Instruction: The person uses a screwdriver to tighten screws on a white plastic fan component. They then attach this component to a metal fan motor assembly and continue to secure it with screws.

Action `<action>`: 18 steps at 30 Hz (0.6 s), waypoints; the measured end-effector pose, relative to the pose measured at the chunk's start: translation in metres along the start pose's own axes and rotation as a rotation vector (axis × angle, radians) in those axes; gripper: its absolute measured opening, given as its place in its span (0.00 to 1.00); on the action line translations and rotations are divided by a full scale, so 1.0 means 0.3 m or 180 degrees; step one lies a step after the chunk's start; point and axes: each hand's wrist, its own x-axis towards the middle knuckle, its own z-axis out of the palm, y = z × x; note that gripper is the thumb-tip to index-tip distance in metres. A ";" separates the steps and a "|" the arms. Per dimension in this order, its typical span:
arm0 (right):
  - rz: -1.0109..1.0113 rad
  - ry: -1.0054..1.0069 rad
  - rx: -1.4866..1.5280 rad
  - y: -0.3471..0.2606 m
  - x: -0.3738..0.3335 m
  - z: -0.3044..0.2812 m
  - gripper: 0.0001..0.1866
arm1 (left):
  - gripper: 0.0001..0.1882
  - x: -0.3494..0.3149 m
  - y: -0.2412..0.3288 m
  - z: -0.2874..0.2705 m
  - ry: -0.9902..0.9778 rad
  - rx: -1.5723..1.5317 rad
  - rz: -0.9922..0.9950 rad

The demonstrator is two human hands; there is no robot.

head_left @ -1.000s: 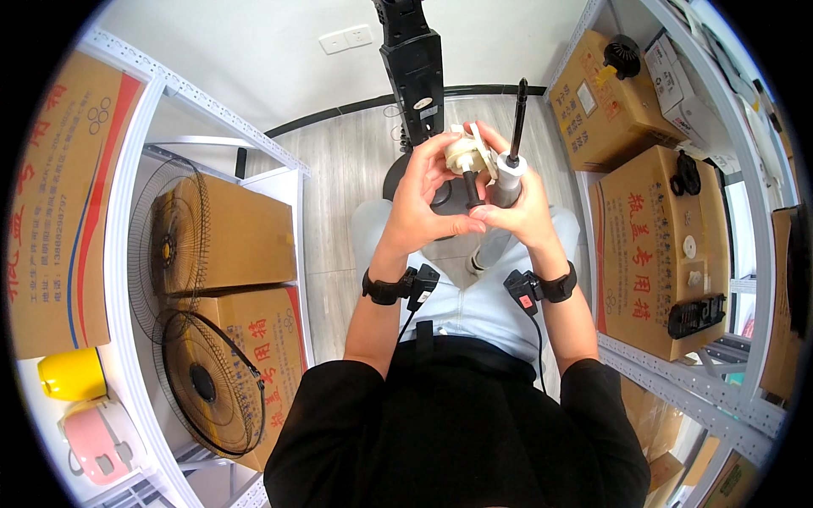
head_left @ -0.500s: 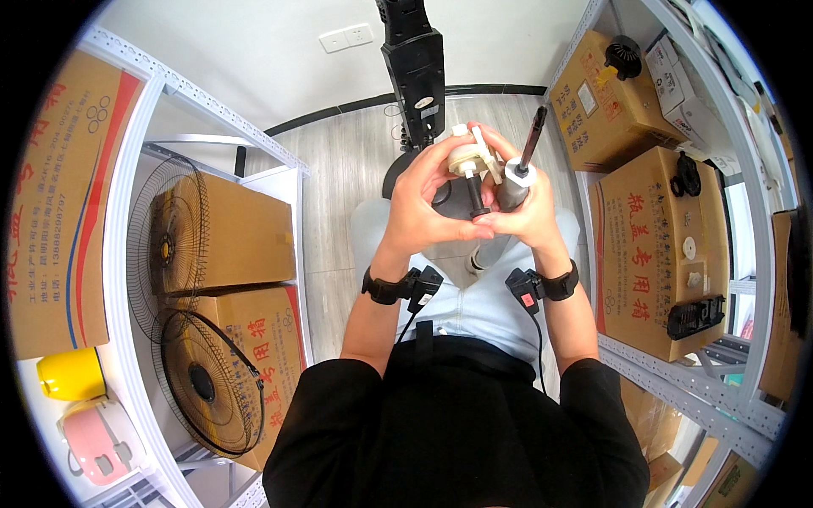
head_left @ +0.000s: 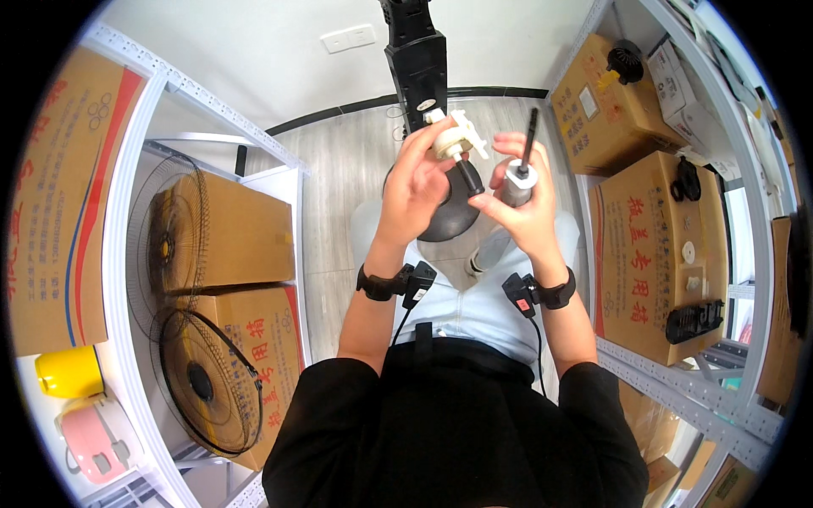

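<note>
In front of me my left hand (head_left: 408, 193) grips a cream plastic part (head_left: 456, 142) with its thumb and fingers. The part has a round body and a flat bracket on its right side. From its lower end juts a black cylindrical piece (head_left: 468, 178), tilted down to the right. My right hand (head_left: 532, 218) is closed round a screwdriver (head_left: 518, 183) with a grey handle, a pale collar and a dark shaft pointing up. My right thumb tip lies close to the lower end of the black piece; whether they touch I cannot tell.
A black stand (head_left: 417, 72) with a round base rises beyond my hands. On the left shelf (head_left: 229, 123) are cartons and two wire fan grilles, one ringed in black (head_left: 203, 381). Cartons (head_left: 660, 254) on the right carry small black and white parts.
The cream part has tilted and moved slightly left and up with my left hand. My hands have drawn apart, and my right fingers have loosened from around the part.
</note>
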 end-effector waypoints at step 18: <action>0.1212 0.0204 0.0188 -0.027 -0.033 0.038 0.14 | 0.20 -0.014 -0.018 0.006 0.0847 0.0367 0.0160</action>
